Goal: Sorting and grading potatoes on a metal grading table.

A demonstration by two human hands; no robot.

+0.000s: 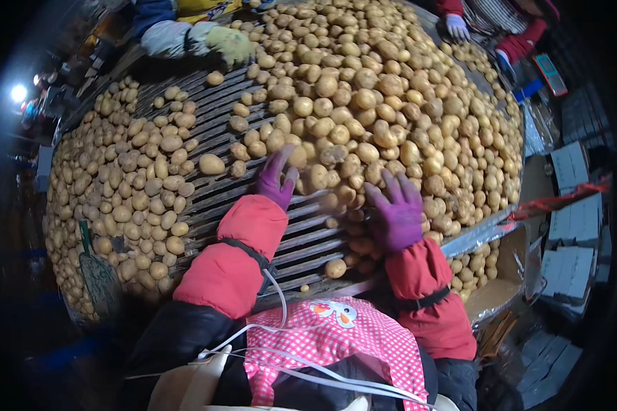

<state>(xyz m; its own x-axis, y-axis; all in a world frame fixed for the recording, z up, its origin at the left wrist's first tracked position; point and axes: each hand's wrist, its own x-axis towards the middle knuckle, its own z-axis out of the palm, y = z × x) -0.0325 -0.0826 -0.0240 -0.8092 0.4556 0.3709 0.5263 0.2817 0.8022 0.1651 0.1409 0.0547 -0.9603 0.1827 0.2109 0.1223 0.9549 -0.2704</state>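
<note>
A large heap of potatoes covers the middle and right of a slatted sorting table. My left hand, in a purple glove, reaches to the heap's near left edge. Its fingers are apart, with the tips against potatoes. My right hand, gloved alike, lies palm down over the near side of the heap with its fingers spread. Neither hand is closed around a potato. Between my wrists, a single potato rests close to the table's front edge.
More potatoes lie at the left, beside a green scoop. Across the table are a co-worker's gloved hand and another's gloved hand. A cardboard box of potatoes stands at right, near white cartons. White cables cross my apron.
</note>
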